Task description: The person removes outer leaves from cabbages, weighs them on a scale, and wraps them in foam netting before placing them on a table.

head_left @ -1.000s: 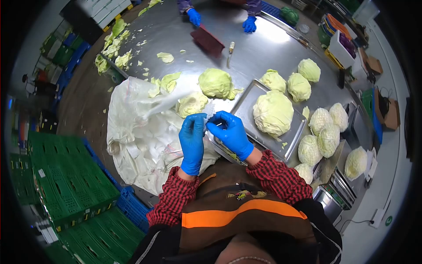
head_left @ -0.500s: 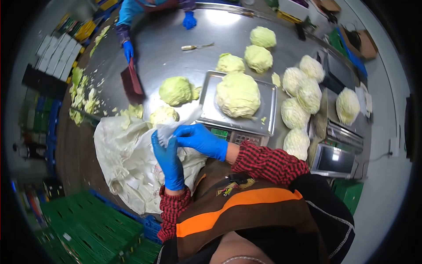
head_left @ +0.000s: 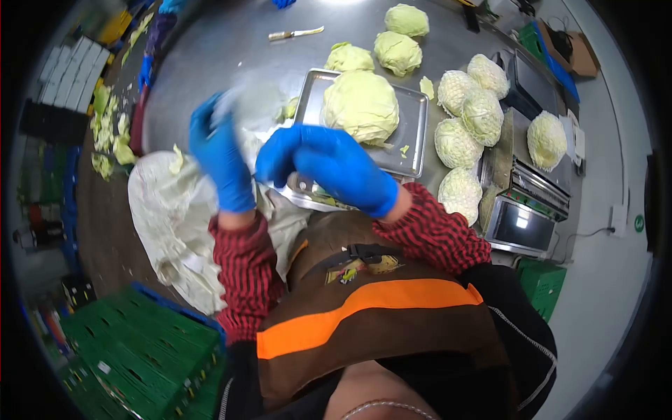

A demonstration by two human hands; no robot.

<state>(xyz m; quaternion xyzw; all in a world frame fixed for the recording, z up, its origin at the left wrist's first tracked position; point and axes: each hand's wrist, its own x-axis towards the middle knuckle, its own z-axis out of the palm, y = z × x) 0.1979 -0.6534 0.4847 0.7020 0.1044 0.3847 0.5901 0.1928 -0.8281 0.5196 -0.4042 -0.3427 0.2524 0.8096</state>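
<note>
My left hand (head_left: 222, 157), in a blue glove and smeared by motion, is raised over the near edge of the metal table, its fingers closed on a thin translucent white film (head_left: 259, 101). Just to the right, my right hand (head_left: 329, 164) has curled fingers; what lies in them, if anything, is hidden. Behind it a big pale green cabbage (head_left: 360, 105) rests on the steel pan (head_left: 413, 129) of a scale. Beneath my left forearm spreads a crumpled white sack (head_left: 168, 217). Part of another cabbage (head_left: 290, 107) shows behind the film.
Loose cabbages (head_left: 397, 52) sit beyond the scale. Several netted cabbages (head_left: 458, 140) stand at the right, near a second scale (head_left: 521, 224). A knife (head_left: 295, 33) lies farther back. Leaf scraps (head_left: 105, 133) and a co-worker's gloved hand (head_left: 145, 72) are at left; green crates (head_left: 133, 350) below.
My hands have moved apart and up from the pinch they shared, the left one carrying the film. The view has shifted, and the co-worker's maroon scoop has moved toward the left.
</note>
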